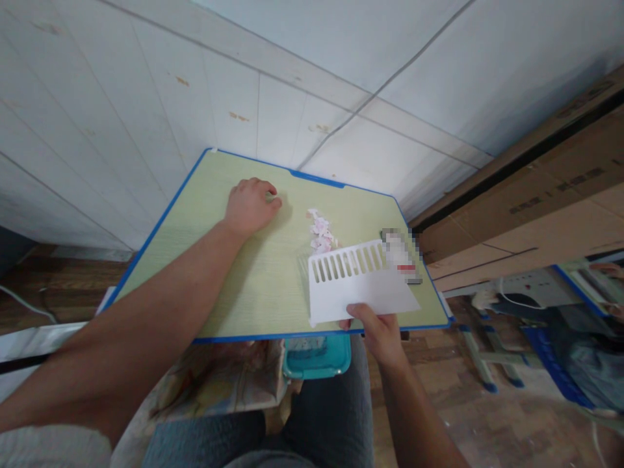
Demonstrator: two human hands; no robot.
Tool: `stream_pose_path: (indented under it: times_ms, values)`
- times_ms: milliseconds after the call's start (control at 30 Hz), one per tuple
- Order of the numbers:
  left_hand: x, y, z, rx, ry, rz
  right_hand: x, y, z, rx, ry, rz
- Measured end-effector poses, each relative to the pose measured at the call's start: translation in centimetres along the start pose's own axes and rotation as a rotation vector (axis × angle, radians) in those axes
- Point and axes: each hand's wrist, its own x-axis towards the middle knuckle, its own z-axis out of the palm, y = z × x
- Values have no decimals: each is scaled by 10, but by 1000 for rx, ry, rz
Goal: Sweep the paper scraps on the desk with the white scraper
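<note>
My right hand grips the lower edge of a white card, thumb on top and fingers beneath. A row of narrow slots is cut along the card's far side. Just beyond that side lies a small heap of pinkish-white paper scraps. To the left of the scraps, my left hand rests on the pale green desktop, its fingers curled in towards the thumb. Whatever may be between those fingers is hidden. A blurred-out object is at the desk's right, by the card's far right corner.
A blue rim edges the desk, which stands against a white panelled wall. Large cardboard boxes stand along the right. Below the front edge are a turquoise container and a patterned cloth. Another desk shows far right.
</note>
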Motion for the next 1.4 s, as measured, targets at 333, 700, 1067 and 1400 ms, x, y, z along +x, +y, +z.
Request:
stream_pose_path:
  times_ms: [333,700,1067,1400]
  values:
    - [-1,0,-1,-10,0,3,-3,12,-6,40,-11,8]
    - [-2,4,-6,35,-41,-15,-5,12,-33,-63,115,-6]
    - [2,-3,-7,52,-39,8,39,25,-41,-142,514,-109]
    - [3,-1,-14,136,-108,2,30,44,-40,-275,442,-106]
